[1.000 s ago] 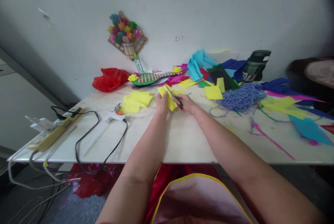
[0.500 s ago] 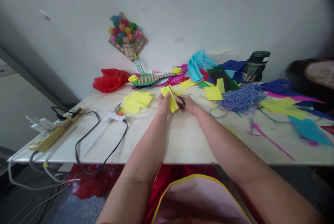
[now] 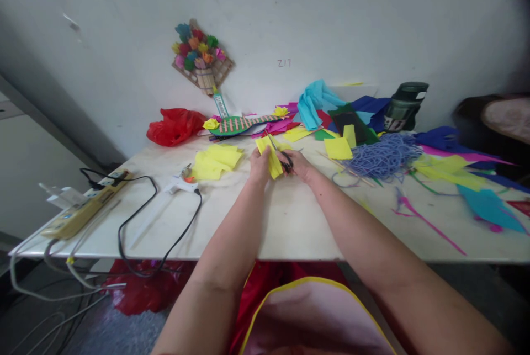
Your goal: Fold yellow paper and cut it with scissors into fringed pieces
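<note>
Near the middle of the table, my left hand (image 3: 260, 164) is closed on a folded piece of yellow crepe paper (image 3: 273, 163). My right hand (image 3: 298, 164) grips the black handles of a pair of scissors (image 3: 287, 163), whose blades lie against the paper and point up and away from me. Part of the blades is hidden by the paper. Left of my hands lie more yellow crepe paper sheets (image 3: 216, 162). To the right, a small yellow paper square (image 3: 338, 148) rests beside a tangle of blue-purple yarn (image 3: 379, 155).
A white glue gun (image 3: 181, 184) with its black cord and a power strip (image 3: 89, 206) occupy the left side. At the back are a red plastic bag (image 3: 176, 126), a green sole-shaped craft (image 3: 242, 125), coloured paper and a dark green bottle (image 3: 406, 106). A paper-flower craft (image 3: 202, 57) hangs on the wall.
Almost nothing differs. Both hands keep their place on the paper and scissors, and the scissor handles have shifted very slightly. The view has moved a touch.
</note>
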Demonstrator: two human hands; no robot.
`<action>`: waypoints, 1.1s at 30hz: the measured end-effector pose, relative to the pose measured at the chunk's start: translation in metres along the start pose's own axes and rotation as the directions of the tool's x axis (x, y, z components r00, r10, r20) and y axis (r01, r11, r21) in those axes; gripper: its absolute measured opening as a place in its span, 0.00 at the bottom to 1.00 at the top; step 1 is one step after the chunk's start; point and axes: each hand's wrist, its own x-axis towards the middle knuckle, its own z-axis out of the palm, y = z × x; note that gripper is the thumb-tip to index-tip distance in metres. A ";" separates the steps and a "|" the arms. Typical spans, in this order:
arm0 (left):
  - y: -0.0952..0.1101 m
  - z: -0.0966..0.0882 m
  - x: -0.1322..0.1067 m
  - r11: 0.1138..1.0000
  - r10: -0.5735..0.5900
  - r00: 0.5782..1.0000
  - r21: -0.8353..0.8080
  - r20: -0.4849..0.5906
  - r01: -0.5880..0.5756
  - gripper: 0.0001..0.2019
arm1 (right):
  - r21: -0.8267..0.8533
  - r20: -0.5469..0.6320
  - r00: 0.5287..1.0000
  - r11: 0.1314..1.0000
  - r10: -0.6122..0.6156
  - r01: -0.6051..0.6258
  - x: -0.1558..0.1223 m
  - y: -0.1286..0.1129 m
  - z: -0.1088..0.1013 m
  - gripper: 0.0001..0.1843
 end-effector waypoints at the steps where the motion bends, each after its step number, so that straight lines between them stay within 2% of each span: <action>1: 0.000 0.000 0.000 1.000 -0.001 1.000 -0.003 0.005 0.001 0.16 | 0.005 0.002 1.000 1.000 -0.001 0.001 0.001 0.001 0.000 0.16; 14: 0.001 0.001 -0.001 1.000 0.010 1.000 0.011 -0.005 -0.009 0.15 | 0.044 -0.006 1.000 0.999 -0.017 0.017 0.005 0.007 -0.001 0.16; 33: 0.002 0.000 0.000 1.000 0.002 0.999 0.003 -0.033 -0.002 0.14 | 0.016 -0.047 0.998 0.998 -0.053 0.053 0.008 0.009 0.001 0.17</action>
